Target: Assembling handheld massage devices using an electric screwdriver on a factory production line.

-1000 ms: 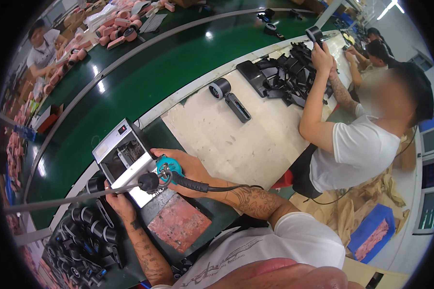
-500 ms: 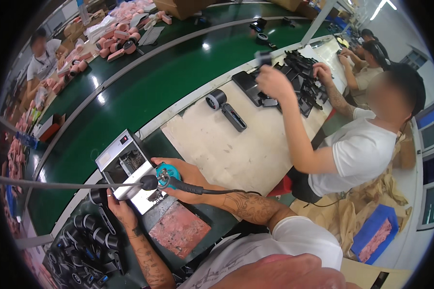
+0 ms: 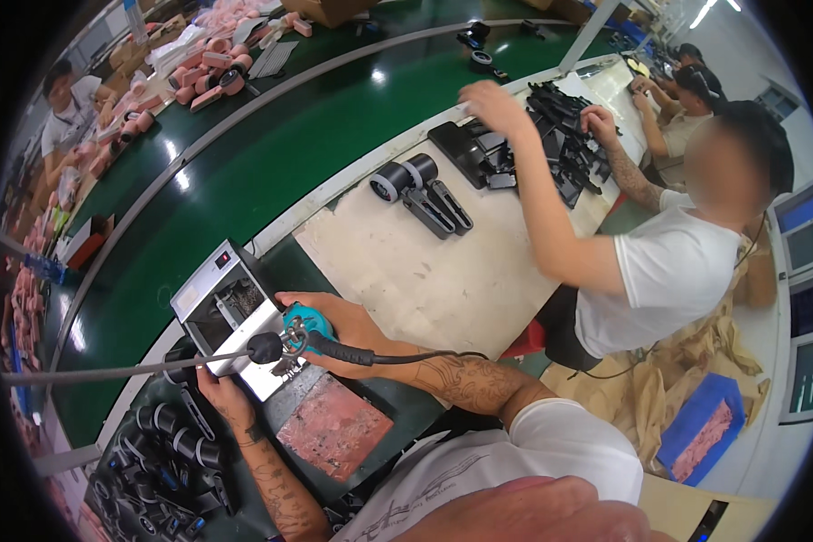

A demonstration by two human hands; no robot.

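My right hand (image 3: 348, 330) is closed around a teal electric screwdriver (image 3: 305, 323) with a black cord, hanging from a cable that crosses from the left. The tool is over the front of a silver screw feeder (image 3: 210, 294), whose tray holds small screws. My left hand (image 3: 228, 397) is at the feeder's front left corner; its fingertips are partly hidden, so I cannot tell what they grip. Close beside it, at the left, is a pile of black units with round heads and handles (image 3: 167, 443). A worn reddish pad (image 3: 334, 426) lies in front of the feeder.
Two similar black units (image 3: 415, 194) lie on brown paper (image 3: 406, 262) to the right. A co-worker (image 3: 659, 262) reaches over a heap of black parts (image 3: 560, 135). Beyond runs a green conveyor (image 3: 307, 135), with pink parts (image 3: 212, 72) on the far side.
The co-worker has set a second black unit beside the first on the paper, and that hand has lifted away without it. My hands stay at the feeder; the view has shifted slightly.
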